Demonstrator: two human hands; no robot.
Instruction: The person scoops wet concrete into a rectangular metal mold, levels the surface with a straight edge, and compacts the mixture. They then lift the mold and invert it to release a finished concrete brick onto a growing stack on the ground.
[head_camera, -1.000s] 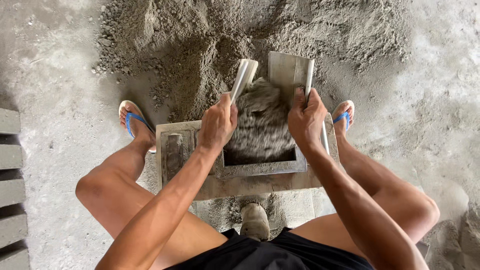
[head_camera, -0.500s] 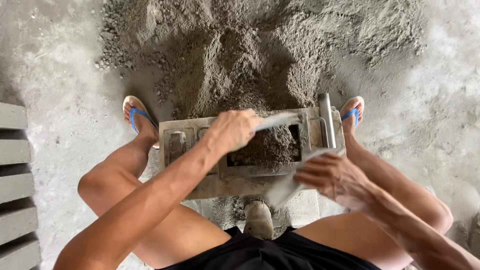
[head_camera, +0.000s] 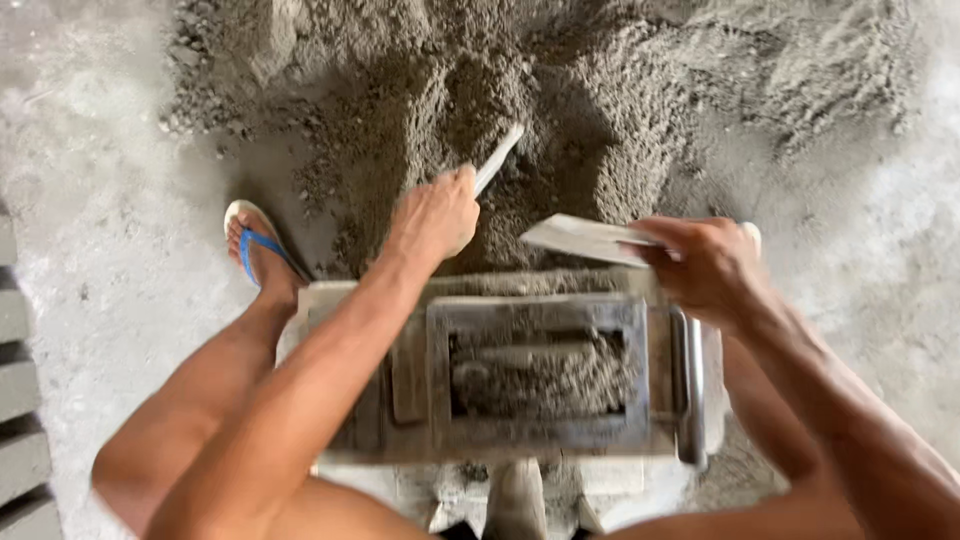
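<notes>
A grey metal block mould (head_camera: 540, 375), partly filled with damp mix, sits on the pale concrete floor (head_camera: 100, 230) between the person's knees. At twelve o'clock lies a dark heap of sandy cement mix (head_camera: 560, 110). The left hand (head_camera: 435, 215) is clenched round a pale flat stick (head_camera: 497, 158) poking into the heap. The right hand (head_camera: 705, 265) grasps a flat grey scraper board (head_camera: 580, 238) above the mould's far rim. A blue-strapped sandal (head_camera: 255, 245) rests at nine o'clock.

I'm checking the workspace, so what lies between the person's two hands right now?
In the head view, the heap of grey sand mix fills the gap between the left hand and right hand, with the flat scoop blade from the right hand reaching into it.
</notes>
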